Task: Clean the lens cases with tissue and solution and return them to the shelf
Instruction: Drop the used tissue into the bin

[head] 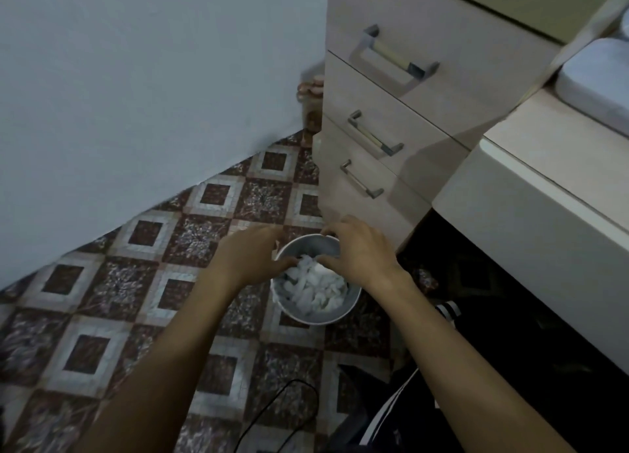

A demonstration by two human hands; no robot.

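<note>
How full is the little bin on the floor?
Nearly full: crumpled white tissues fill the bin to near its rim.

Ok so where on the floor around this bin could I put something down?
Bare tiled floor lies left of the bin, bordered by the wall. It is tight on the right, where the drawer unit stands close. The cable crosses the near tiles. Both the left hand and right hand crowd the bin's rim.

Bin (316,311) sits on tiled floor (112,316), packed with crumpled tissue (315,291); drawer unit (381,146) blocks far right, close to rim; wall (136,95) closes far left; open floor on near-left side; black cable (272,405) lies near.
</note>
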